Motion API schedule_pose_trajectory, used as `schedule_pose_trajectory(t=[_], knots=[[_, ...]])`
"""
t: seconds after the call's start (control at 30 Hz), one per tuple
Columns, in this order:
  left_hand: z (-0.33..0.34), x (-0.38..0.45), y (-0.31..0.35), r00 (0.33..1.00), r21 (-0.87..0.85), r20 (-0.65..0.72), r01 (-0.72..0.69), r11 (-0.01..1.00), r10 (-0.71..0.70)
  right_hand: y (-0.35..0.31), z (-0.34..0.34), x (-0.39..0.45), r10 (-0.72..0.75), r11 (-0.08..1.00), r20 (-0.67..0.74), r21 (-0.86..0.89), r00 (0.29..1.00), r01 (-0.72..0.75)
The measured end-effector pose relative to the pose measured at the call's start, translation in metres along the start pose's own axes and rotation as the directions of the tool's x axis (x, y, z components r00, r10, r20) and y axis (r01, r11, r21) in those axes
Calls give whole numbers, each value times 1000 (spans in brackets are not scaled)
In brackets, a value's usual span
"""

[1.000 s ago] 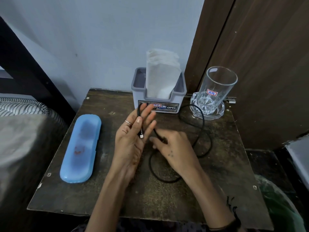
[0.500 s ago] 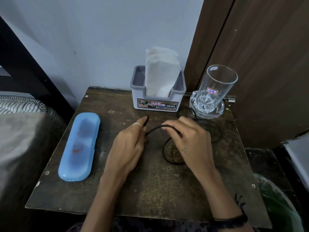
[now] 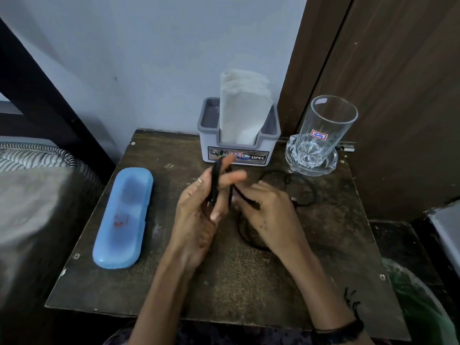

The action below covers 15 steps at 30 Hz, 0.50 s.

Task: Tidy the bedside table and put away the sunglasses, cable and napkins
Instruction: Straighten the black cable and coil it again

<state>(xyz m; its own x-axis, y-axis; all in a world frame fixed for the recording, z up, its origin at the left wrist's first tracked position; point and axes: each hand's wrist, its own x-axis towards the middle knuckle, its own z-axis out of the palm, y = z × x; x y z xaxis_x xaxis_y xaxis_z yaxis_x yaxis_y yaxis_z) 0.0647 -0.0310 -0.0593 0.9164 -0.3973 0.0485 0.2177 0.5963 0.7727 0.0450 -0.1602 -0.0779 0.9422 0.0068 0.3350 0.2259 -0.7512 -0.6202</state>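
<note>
White paper napkins (image 3: 242, 105) upright in grey plastic holder (image 3: 239, 151) at 12 o'clock; left hand (image 3: 199, 215) and right hand (image 3: 271, 215) each pinch thin black cable (image 3: 302, 192).

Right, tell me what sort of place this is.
Most likely a bedroom: a small wooden bedside table against the wall, striped bedding on a bed at its left, and a wooden wardrobe or door behind it.
</note>
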Motion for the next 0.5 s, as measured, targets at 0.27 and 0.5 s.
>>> schedule_pose_trajectory(t=[0.27, 0.5], knots=[[-26, 3, 7, 903, 817, -113, -154, 556, 416, -13, 4, -3, -229, 973, -3, -13, 973, 229], [-25, -3, 7, 983, 952, -25, -32, 306, 182, -1, -11, -6, -122, 989, -168, 63, 978, 134]])
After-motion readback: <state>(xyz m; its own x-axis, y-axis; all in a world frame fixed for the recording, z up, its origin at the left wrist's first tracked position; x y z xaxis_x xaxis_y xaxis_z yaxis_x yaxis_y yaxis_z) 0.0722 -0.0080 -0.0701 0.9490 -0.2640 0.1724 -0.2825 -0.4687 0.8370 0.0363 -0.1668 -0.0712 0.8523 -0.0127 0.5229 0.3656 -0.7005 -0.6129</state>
